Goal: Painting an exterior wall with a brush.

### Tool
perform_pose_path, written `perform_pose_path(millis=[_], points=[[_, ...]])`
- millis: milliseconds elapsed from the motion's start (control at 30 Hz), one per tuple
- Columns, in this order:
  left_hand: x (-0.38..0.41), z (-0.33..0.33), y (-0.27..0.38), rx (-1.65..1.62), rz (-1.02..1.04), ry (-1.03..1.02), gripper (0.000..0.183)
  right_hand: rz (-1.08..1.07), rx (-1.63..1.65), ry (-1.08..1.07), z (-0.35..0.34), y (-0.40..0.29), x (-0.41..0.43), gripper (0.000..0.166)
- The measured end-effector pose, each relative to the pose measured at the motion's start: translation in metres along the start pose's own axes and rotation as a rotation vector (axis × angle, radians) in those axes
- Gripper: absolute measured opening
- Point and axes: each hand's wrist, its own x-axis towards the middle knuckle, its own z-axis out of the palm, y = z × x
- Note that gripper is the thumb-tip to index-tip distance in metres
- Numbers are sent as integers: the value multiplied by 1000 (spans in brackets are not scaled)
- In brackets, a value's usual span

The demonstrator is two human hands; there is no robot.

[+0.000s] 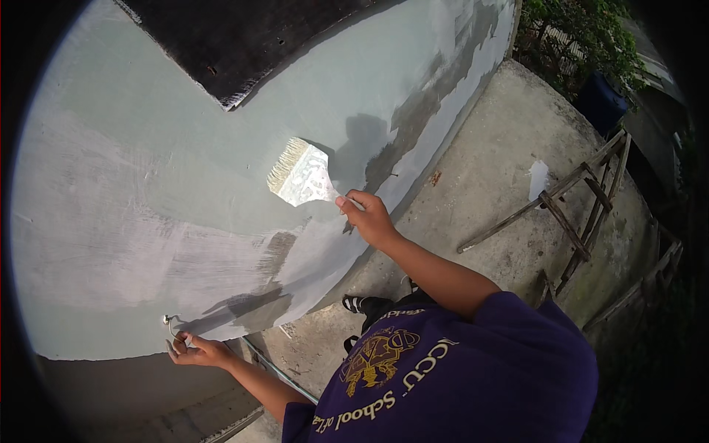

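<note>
My right hand point(368, 219) grips the handle of a wide flat paintbrush point(304, 174). White paint coats the brush's head, and its pale bristles point up and to the left. The brush is over a wall point(221, 166) of pale grey-green; whether the bristles touch it I cannot tell. Streaky whitish paint and darker grey patches cover the wall's lower part. Lower left, my left hand point(196, 350) pinches a thin pale cable point(174, 330) between thumb and fingers. The cable comes from a small white fitting point(166, 319) on the wall.
A dark panel point(238, 44) with a paint-smeared corner is at the top. Beside the wall runs a stained concrete floor point(476, 166). A wooden trestle-like frame point(587, 205) stands at right, near a blue barrel point(601, 102) and leafy branches point(576, 39). A greenish hose point(279, 371) passes below my left forearm.
</note>
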Motion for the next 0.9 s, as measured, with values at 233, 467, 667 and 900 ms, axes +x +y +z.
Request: perform_pose_path(millis=[233, 467, 667, 900], points=[[-2, 0, -3, -43, -24, 7, 50, 100, -194, -29, -15, 93, -3, 43], [-2, 0, -7, -31, 6, 26, 49, 414, -475, -17, -60, 162, -31, 46], [-2, 3, -2, -10, 8, 30, 52, 268, -463, 91, -50, 138, -18, 47], [-4, 2, -7, -41, 21, 26, 53, 241, -115, 108, -42, 54, 2, 41]])
